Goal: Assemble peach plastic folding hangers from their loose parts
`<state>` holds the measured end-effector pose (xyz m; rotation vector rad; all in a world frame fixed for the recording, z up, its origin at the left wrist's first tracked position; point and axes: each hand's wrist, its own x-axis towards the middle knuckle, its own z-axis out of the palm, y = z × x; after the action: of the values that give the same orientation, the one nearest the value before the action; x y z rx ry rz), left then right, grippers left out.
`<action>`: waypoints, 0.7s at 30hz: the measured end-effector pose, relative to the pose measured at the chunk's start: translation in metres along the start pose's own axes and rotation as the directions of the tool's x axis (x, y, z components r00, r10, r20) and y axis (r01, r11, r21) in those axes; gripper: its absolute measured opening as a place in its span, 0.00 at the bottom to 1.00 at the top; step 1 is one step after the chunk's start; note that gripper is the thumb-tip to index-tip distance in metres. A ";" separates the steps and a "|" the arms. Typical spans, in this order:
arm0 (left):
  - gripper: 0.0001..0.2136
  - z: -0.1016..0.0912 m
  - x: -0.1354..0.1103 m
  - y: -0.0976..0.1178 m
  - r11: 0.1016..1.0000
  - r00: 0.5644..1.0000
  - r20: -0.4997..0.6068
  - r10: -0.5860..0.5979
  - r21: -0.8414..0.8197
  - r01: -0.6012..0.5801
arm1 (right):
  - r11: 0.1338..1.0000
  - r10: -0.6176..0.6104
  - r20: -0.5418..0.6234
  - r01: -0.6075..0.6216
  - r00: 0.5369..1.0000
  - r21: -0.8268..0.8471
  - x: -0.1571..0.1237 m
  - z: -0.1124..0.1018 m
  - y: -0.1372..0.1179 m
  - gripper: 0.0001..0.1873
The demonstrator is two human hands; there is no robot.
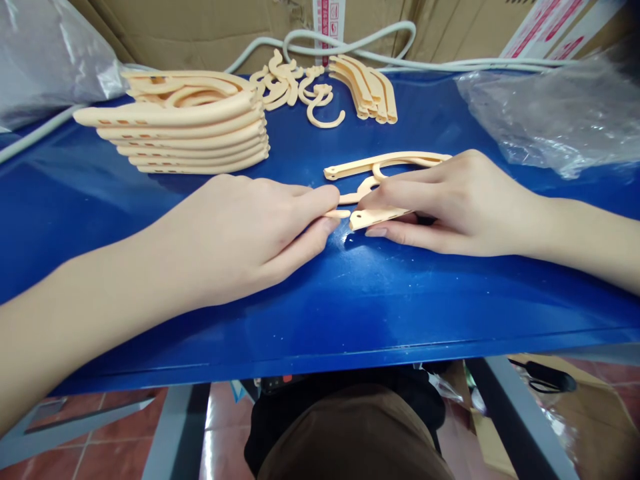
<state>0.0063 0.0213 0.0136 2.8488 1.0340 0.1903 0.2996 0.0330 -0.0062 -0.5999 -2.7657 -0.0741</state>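
Observation:
My left hand [280, 230] is closed in a pinch on a cream plastic hanger piece [339, 214], of which only a narrow tip shows past the fingers. Facing it, my right hand [450, 203] grips a cream hanger arm [367, 218] with a small hole at its end. The two ends are close together with a slight gap. Just behind, another cream part [353, 198] runs between the hands; its ends are hidden by the fingers. Beyond my right hand, a curved hanger arm [350, 166] lies on the blue table [300, 320].
A stack of cream hanger arms [200, 130] sits at the left. Loose hooks [325, 120] and several more arms [370, 90] lie toward the back. Clear plastic bagging [555, 113] is at the right. A white cable [350, 48] runs before cardboard boxes [215, 33].

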 end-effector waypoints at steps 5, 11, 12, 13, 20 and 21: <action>0.18 0.002 -0.001 -0.002 1.000 1.000 -0.002 0.000 -0.010 0.000 | 1.000 0.018 0.021 -0.017 1.000 -0.016 0.001 -0.002 -0.002 0.23; 0.20 0.000 -0.001 -0.001 0.999 0.999 0.027 0.026 0.021 -0.027 | 0.999 0.026 0.028 -0.026 0.999 -0.033 0.002 -0.004 -0.003 0.23; 0.20 -0.001 -0.001 0.000 0.999 0.999 0.034 0.031 0.016 -0.032 | 0.999 0.020 0.019 -0.019 1.000 -0.039 0.002 -0.004 -0.003 0.24; 0.20 -0.001 -0.001 -0.001 0.999 0.999 0.034 0.031 0.015 -0.031 | 0.999 0.010 0.008 -0.009 1.000 -0.044 0.002 -0.004 -0.003 0.24; 0.18 0.001 -0.001 -0.003 1.000 1.000 0.029 0.009 -0.008 -0.009 | 0.999 0.015 -0.002 -0.015 1.000 -0.044 0.002 -0.003 -0.004 0.23; 0.18 0.002 -0.001 -0.004 1.000 0.999 0.033 0.009 -0.011 -0.008 | 0.999 0.017 -0.004 -0.017 1.000 -0.048 0.001 -0.004 -0.004 0.23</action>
<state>0.0032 0.0235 0.0108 2.8376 1.0118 0.1488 0.2978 0.0292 -0.0023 -0.6352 -2.7620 -0.1378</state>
